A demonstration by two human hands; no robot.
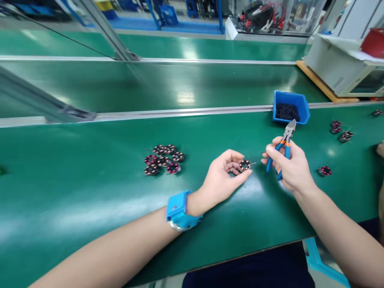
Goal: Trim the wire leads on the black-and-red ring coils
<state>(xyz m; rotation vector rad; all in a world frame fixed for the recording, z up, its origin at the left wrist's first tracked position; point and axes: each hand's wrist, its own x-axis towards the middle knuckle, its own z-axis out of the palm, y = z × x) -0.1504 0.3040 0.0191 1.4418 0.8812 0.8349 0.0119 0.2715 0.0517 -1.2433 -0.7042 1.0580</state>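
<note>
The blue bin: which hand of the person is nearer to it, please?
The right hand. It holds the pliers in front of the blue bin, on the person's side; the left hand, holding a small wound ring, is farther off, to the left.

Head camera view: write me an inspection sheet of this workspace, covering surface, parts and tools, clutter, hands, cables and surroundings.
Surface: green tabletop, glossy, with light reflections.
Parts and tools: wound ring part; blue-handled cutters; seven similar parts clustered to the left.
Clutter: loose ring parts at right; blue bin of dark pieces beyond the right hand.
Hands: left hand holds the wound ring part; right hand holds the cutters.
Cables: thin dark cable, upper left.
Surroundings: pale boxy device on a wooden board.
</note>
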